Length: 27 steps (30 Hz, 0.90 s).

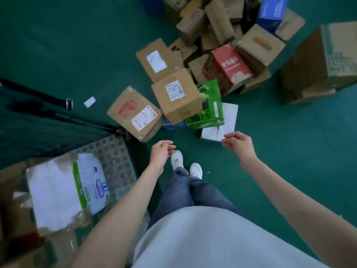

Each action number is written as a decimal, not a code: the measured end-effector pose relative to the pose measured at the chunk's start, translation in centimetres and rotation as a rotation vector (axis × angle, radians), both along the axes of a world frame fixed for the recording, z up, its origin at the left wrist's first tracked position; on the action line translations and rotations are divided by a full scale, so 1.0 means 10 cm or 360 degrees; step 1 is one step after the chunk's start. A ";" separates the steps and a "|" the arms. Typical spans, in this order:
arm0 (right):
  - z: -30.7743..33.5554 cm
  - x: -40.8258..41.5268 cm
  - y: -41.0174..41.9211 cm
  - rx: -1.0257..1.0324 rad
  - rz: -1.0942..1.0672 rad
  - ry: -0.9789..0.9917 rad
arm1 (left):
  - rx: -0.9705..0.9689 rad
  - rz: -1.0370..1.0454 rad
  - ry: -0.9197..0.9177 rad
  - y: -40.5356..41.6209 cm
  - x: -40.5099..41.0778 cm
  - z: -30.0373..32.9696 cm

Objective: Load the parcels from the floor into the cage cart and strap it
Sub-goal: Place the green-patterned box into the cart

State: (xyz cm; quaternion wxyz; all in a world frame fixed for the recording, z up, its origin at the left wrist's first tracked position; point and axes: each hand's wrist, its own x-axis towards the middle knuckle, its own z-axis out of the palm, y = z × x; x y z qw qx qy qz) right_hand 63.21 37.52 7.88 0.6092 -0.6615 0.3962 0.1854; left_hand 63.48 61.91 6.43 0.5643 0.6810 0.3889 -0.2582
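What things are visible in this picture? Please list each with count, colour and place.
brown cardboard boxes: many, exact count unclear, piled on the floor ahead and to the right
red box: one, in the pile
green package: one, leaning at the front of the pile
white parcel: one, on the floor beside the green package
blue box: one, at the far end of the pile
white wrapped pack: one, white with a green stripe, on the cart at left
cart floor: one, grey, perforated, lower left
black strap: one, with a metal buckle, left
floor: green
left hand: empty, fingers loosely curled
right hand: empty, near the white parcel
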 end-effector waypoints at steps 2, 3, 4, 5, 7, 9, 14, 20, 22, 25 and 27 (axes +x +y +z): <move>0.02 0.01 -0.17 -0.0008 -0.0145 0.0004 | -0.0016 -0.0041 0.0014 -0.13 0.21 -0.01; 0.04 0.02 -0.23 -0.0017 -0.0190 0.0001 | -0.0036 -0.0047 0.0014 -0.19 0.29 0.00; 0.05 0.03 -0.31 -0.0033 -0.0257 -0.0004 | -0.0067 -0.0079 0.0009 -0.29 0.42 0.00; 0.06 0.04 -0.38 -0.0048 -0.0303 -0.0007 | -0.0103 -0.0102 0.0016 -0.37 0.50 0.01; 0.11 0.03 -0.49 -0.0060 -0.0415 -0.0026 | -0.0183 -0.0183 0.0039 -0.54 0.66 0.03; 0.15 0.04 -0.63 -0.0050 -0.0577 -0.0059 | -0.0232 -0.0324 0.0028 -0.74 0.82 0.06; 0.18 -0.01 -0.91 -0.0005 -0.0899 -0.0089 | -0.0185 -0.0721 0.0004 -1.24 1.15 0.14; 0.23 0.05 -1.55 -0.0003 -0.1091 -0.0173 | -0.0169 -0.0858 0.0085 -2.04 1.36 0.11; 0.25 0.05 -1.92 -0.0012 -0.1110 -0.0183 | -0.0199 -0.0887 0.0107 -2.49 1.39 0.11; 0.26 0.04 -2.49 -0.0039 -0.1077 -0.0169 | -0.0269 -0.0953 0.0098 -3.20 1.39 0.12; 0.28 0.01 -2.90 -0.0031 -0.1065 -0.0137 | -0.0287 -0.0919 0.0078 -3.69 1.37 0.14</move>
